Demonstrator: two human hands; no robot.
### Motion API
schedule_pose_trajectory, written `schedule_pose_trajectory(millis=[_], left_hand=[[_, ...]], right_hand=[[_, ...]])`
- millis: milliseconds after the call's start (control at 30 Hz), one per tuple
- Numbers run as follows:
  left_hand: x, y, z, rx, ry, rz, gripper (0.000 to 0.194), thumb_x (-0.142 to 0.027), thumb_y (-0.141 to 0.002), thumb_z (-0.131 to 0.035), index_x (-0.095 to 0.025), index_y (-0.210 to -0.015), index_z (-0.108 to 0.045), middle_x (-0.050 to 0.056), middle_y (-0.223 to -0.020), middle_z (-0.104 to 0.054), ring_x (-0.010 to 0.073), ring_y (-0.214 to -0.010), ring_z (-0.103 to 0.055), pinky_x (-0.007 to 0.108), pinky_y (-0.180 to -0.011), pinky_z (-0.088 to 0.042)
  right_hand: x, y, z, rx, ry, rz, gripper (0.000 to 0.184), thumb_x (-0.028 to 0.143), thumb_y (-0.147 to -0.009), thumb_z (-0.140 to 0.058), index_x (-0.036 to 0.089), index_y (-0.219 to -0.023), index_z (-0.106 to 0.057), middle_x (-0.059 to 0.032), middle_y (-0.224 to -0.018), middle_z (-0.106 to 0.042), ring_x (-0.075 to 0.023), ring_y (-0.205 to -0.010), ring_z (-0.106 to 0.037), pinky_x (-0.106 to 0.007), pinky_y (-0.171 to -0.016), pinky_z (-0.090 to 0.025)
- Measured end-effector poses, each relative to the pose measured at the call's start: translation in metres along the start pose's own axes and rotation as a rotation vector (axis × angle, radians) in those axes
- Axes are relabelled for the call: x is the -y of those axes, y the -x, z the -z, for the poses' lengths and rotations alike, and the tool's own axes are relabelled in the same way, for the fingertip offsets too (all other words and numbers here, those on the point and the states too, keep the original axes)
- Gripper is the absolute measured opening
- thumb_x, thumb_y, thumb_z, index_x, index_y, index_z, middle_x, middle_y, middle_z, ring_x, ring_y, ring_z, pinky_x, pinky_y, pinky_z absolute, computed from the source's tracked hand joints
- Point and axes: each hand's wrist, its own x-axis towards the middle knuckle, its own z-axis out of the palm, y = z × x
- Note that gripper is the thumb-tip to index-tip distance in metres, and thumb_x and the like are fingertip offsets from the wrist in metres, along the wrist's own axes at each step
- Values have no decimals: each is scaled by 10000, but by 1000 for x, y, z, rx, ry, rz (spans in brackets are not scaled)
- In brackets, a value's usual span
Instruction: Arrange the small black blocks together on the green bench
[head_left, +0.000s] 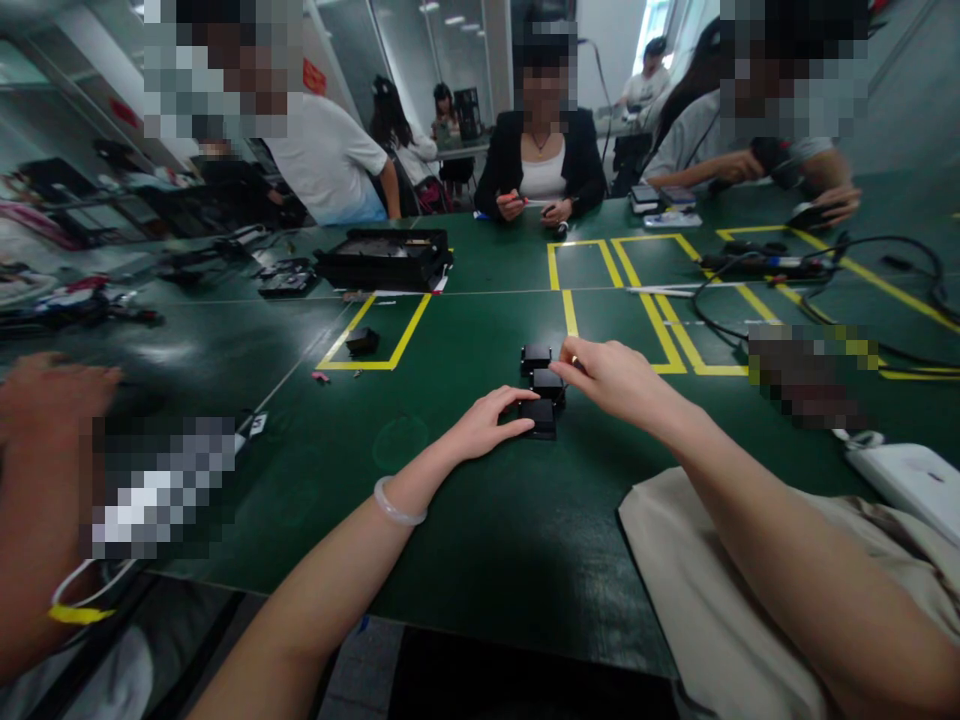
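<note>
Three small black box-shaped parts stand in a short row on the green table (480, 520): a near one (538, 416), a middle one (547, 384) and a far one (536, 358). My left hand (491, 420), with a pale bangle on its wrist, has thumb and index finger on the near black box. My right hand (604, 372) is pinched just right of the middle and far boxes. Its fingertips touch or nearly touch them; whatever they hold is too small to make out.
Yellow tape (571, 312) marks rectangles on the table. Another small black part (363, 341) lies in the left one, near a large black tray (382, 260). Beige cloth (675, 560), a white device (911, 480) and cables are at right. Other people sit around; a co-worker's arm (45, 480) is left.
</note>
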Motion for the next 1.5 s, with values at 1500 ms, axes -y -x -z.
schedule_pose_trajectory(millis=[1500], left_hand=[[0,0,1,9,5,-11,388,-393,-900,-550,-265,-1266,-521,49,-1154,-562,212,-1067,-541,329,-896,-437]], right_hand=[[-2,-1,-2,-30,-84,-2,181,353,-926,-362,237,-1012,-473,-13,-749,-618,-167,-649,-541,-257,-550,-278]])
